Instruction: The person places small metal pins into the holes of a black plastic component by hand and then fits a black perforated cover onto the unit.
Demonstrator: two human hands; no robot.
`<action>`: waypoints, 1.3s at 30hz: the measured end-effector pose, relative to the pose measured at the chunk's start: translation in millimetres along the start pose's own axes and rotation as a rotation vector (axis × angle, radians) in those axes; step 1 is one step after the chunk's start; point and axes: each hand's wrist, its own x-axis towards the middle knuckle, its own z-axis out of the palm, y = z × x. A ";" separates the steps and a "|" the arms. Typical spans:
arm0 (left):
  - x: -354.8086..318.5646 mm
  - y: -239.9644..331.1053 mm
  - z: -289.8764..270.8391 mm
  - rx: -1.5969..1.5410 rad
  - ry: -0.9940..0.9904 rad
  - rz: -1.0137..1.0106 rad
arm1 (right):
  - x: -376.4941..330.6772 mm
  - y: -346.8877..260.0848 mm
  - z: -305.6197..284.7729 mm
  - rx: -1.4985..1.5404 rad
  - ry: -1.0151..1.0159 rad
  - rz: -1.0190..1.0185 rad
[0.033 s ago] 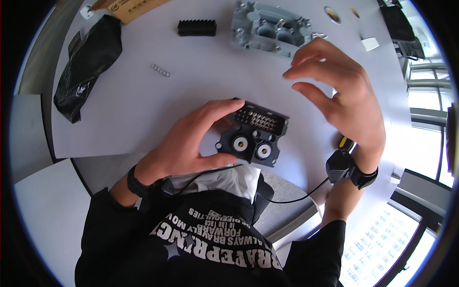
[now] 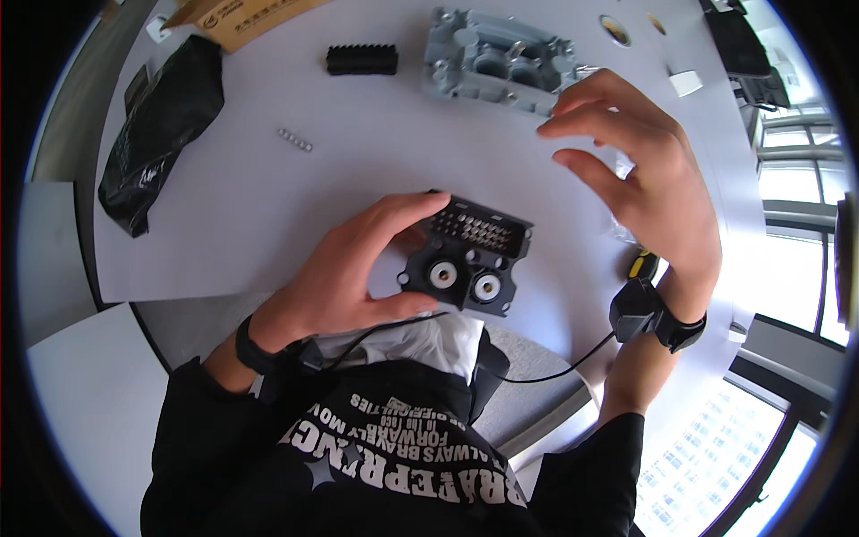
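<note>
My left hand (image 2: 335, 268) grips a black connector housing (image 2: 455, 279) by its left side, fingers at the top edge and thumb at the lower one. Rows of metal pins fill the housing's upper block, and two round terminals with white rings lie below them. To the right and higher up, my right hand (image 2: 640, 166) hovers with its fingers bent and a gap between thumb and forefinger. Nothing shows in that gap. Beyond it sits a grey cast housing (image 2: 456, 76) with round openings.
A black ribbed block (image 2: 361, 60) and a short row of small metal pieces (image 2: 294, 140) lie on the table (image 2: 215, 242). At left are a black plastic bag (image 2: 161, 134) and a cardboard box (image 2: 234, 22). A yellow-and-black tool (image 2: 640, 266) lies by my right wrist.
The view has shifted slightly, so the table things sit a little further left and lower. My left hand still holds the connector housing; the right hand keeps nearly the same pose.
</note>
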 end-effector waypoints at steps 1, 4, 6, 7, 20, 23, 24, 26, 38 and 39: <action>-2.0 0.2 -0.5 -0.027 -0.006 -0.033 | -2.0 6.9 -5.4 -0.023 0.024 0.054; -2.0 0.2 -0.6 -0.013 -0.023 -0.031 | -17.4 48.1 -12.8 -0.145 0.051 0.215; -2.4 1.0 -0.5 -0.011 -0.027 -0.023 | -27.5 73.4 -10.7 -0.171 0.012 0.312; -1.7 2.1 -0.1 -0.021 -0.029 -0.030 | -32.6 80.5 -10.0 -0.190 -0.032 0.413; -1.4 -0.7 -1.4 -0.001 -0.020 -0.019 | -33.2 107.8 11.8 -0.224 -0.140 0.404; 0.4 3.1 -3.3 -0.019 -0.052 -0.054 | -29.6 107.7 14.2 -0.232 -0.083 0.380; 0.5 3.0 -3.5 -0.017 -0.055 -0.050 | -27.8 106.6 15.8 -0.237 -0.056 0.384; 0.2 1.2 -2.4 -0.003 -0.031 0.009 | -26.0 104.2 17.9 -0.238 -0.030 0.387; -0.6 -0.2 0.7 -0.017 -0.018 -0.003 | -25.7 109.7 20.2 -0.192 0.005 0.386; -0.7 -0.9 0.9 -0.015 -0.020 -0.003 | -24.5 109.9 21.8 -0.208 0.001 0.400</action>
